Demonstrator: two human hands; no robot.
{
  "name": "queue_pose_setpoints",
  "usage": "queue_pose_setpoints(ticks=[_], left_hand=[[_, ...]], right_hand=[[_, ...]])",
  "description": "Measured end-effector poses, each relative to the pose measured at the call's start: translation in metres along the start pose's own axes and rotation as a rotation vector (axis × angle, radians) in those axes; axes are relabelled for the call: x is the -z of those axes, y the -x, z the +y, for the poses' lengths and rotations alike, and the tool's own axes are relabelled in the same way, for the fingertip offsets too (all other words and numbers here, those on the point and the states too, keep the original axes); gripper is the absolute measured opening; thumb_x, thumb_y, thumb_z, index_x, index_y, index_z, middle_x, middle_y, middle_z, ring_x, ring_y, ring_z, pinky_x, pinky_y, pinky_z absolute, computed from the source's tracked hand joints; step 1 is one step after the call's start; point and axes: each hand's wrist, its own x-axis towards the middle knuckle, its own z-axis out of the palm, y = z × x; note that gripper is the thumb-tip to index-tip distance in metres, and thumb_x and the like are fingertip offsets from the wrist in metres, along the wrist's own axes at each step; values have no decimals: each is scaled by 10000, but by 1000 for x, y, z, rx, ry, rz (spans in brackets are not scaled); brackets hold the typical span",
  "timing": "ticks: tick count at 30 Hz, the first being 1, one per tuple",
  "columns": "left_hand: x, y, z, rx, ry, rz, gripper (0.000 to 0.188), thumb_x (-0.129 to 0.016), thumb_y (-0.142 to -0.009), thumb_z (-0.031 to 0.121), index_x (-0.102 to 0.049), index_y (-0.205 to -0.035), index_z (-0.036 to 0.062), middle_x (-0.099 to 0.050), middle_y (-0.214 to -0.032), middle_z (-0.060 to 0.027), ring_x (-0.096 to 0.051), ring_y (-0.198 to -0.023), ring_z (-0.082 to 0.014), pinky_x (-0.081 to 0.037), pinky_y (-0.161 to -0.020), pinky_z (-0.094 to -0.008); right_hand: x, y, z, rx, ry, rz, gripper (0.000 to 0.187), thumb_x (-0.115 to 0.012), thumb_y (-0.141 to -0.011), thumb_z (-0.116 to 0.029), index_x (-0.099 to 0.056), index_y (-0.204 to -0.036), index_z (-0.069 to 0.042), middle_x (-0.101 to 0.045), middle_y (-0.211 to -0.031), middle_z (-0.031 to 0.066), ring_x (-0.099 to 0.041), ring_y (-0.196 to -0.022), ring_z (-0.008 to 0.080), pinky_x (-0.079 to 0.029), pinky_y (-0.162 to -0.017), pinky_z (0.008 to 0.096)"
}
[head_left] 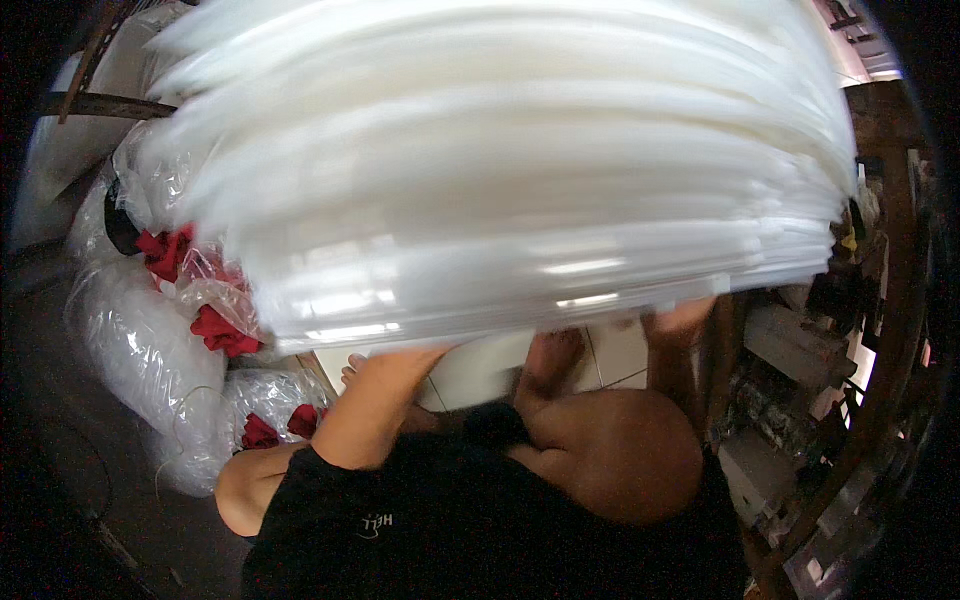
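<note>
A thick stack of whitish, glossy plastic sheets or bags (520,180), smeared by motion, fills the upper middle of the head view. Its many layers show along the near and right edges. From below, my left forearm (375,405) reaches under the stack's near edge, and the left hand is hidden there. At the near edge further right, part of my right hand (685,317) shows, blurred and mostly covered by the stack. The fingers of both hands are out of sight, so how they grip the stack cannot be told.
Clear plastic bags (150,350) lie at the left, with red cloth-like pieces (225,330) among them. Pale floor tiles (485,375) show between my legs. On the right stands a dark frame (895,270) beside a cluttered pile of grey and dark items (765,440).
</note>
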Motion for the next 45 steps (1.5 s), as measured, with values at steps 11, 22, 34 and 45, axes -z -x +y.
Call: queue_pose_setpoints(ticks=[11,22,34,45], left_hand=[[-9,-5,-22,-13,-324,181,288,-551,-923,109,-609,-1193,25,-623,-1155,-194,-587,-1062,-403,-461,-963,-469],[9,-98,-157,960,585,-136,540,-676,-881,292,-555,-1252,-82,-661,-1111,-206,-651,-985,-267,-509,-866,-362],[-22,-77,-218,970,-152,-38,610,-693,-822,475,-636,-1105,-62,-702,-876,-161,-684,-787,-296,-541,-744,-355],[-38,60,-110,500,-373,-333,892,-848,-703,383,-395,-1369,0,-387,-1358,-269,-428,-1242,-399,-406,-1030,-463]], right_hand=[[-32,-27,-26,122,140,-97,324,-711,-870,-123,-631,-1129,55,-691,-1054,127,-649,-982,202,-511,-871,352],[-73,-194,78,-349,525,-531,489,-755,-807,-270,-641,-1115,90,-695,-986,214,-690,-876,249,-566,-743,364],[-94,-190,140,-283,1012,-430,510,-717,-805,-349,-625,-1090,64,-667,-1104,264,-651,-1054,366,-513,-921,406],[-97,-192,143,-381,946,-381,608,-749,-796,-316,-529,-1185,98,-618,-1194,298,-616,-1120,395,-486,-975,417]])
